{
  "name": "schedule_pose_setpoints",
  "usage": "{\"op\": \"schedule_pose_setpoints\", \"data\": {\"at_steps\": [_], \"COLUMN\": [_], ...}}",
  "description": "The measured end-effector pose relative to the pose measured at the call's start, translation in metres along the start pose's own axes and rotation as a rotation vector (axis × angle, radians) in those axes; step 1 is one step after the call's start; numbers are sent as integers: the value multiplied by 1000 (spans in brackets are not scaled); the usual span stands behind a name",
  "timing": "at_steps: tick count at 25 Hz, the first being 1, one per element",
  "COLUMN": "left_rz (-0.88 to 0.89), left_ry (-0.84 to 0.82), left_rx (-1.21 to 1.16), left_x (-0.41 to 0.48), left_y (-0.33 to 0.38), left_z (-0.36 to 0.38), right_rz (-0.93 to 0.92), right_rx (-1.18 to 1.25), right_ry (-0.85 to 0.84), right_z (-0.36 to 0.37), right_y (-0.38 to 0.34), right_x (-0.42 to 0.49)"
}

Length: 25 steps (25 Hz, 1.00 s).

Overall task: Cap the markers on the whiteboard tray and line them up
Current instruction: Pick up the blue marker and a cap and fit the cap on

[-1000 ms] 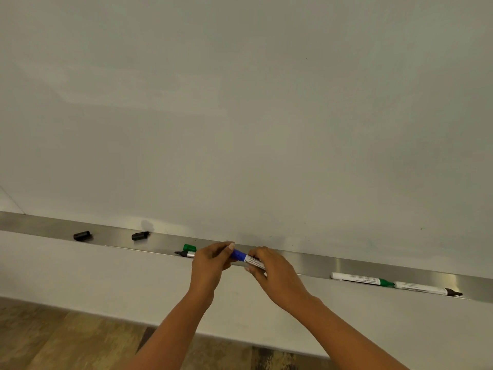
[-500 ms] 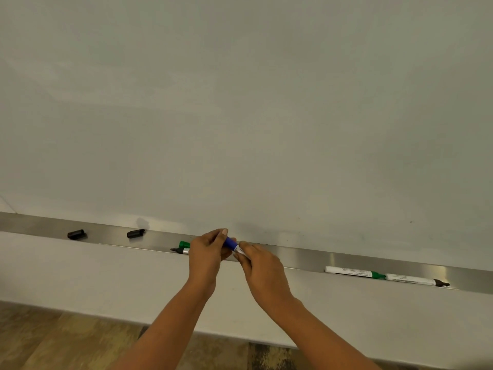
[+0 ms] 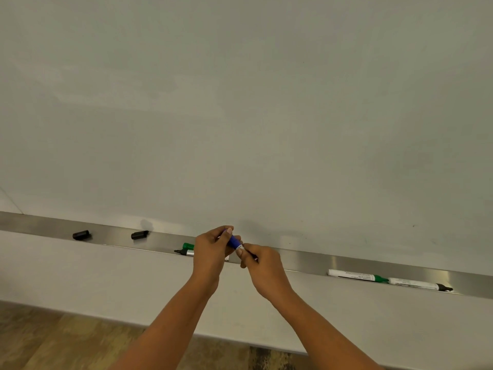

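Both hands hold one blue marker (image 3: 235,243) just above the steel tray (image 3: 306,260). My left hand (image 3: 213,249) pinches its blue cap end, and my right hand (image 3: 262,265) grips the white barrel, most of which is hidden in the fist. Left of the hands an uncapped black-tipped marker (image 3: 184,252) lies in the tray with a green cap (image 3: 188,246) behind it. Two loose black caps (image 3: 81,235) (image 3: 139,235) lie farther left. At the right a green-tipped marker (image 3: 356,276) and a black-tipped marker (image 3: 418,284) lie end to end.
The blank whiteboard (image 3: 240,116) fills the view above the tray. A white wall panel (image 3: 80,276) runs below the tray, with wood-pattern floor (image 3: 53,343) at the bottom left.
My hands have drawn together along the blue marker, so less of its white barrel shows between them. The view has shifted slightly; the things in the tray stay where they were.
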<state>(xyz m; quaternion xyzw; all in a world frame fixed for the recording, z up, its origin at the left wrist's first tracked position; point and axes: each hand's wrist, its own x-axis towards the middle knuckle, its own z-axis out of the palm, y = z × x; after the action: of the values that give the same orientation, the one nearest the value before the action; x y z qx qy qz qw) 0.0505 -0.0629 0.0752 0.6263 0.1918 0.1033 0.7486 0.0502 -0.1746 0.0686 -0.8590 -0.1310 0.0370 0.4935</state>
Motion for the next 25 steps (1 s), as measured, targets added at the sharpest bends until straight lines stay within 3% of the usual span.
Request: {"op": "schedule_pose_setpoints", "data": {"at_steps": [6,13,19,25], "left_rz": [7,80,231,214], "left_ry": [11,-49,38,39], "left_rx": [63,360,749,856], "left_x": [2,14,22,17], "left_y": [-8,-25,-40,-57], "left_z": [-1,-22,-60,-70], "right_rz": [77,-24,-97,-144], "right_rx": [91,-242,-514,-608], "right_ry": [-70,-138,-170,-219], "right_z": [-1,-6,-10,1], "right_y": [3,20,53,73], "right_x": [2,16,35,37]}}
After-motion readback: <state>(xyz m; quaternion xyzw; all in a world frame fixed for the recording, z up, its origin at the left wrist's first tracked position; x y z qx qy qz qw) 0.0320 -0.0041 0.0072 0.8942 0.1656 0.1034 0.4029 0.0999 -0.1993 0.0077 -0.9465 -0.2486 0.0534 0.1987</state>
